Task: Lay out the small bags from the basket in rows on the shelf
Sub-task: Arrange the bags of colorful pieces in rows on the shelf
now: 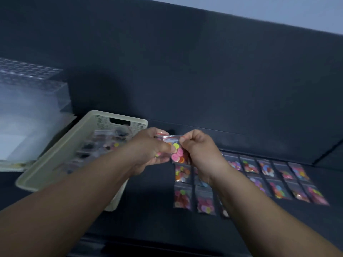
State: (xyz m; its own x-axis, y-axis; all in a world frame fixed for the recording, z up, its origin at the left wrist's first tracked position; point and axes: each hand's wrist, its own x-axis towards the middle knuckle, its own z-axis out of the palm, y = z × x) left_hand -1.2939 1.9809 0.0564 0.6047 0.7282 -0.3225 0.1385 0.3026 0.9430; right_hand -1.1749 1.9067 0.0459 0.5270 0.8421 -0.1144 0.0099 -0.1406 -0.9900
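Head view looks down on a dark shelf (148,216), where both hands meet above its middle, close to the back wall. The left hand (148,147) has its fingers curled around a small bundle of clear bags, thumb pressed on the front one. The right hand (200,151) pinches the top right corner of that front zip bag (177,152) just under its red seal strip, the other fingers folded into the palm. This bag is filled with small coloured discs, pink, yellow and orange, and hangs upright between the two hands, off the shelf. A cream plastic basket (55,160) with slotted walls and a handle cut-out sits on the left part of the shelf, skewed to the back wall, with the left forearm crossing over it; more small bags (104,143) lie piled inside, blurred. From below the hands toward the right edge of the shelf, laid-out bags (278,186) lie flat side by side in at least two rows, each holding mixed coloured discs; the right forearm covers part of them. Clear plastic boxes (31,101) are stacked at the left edge, just beside the basket.
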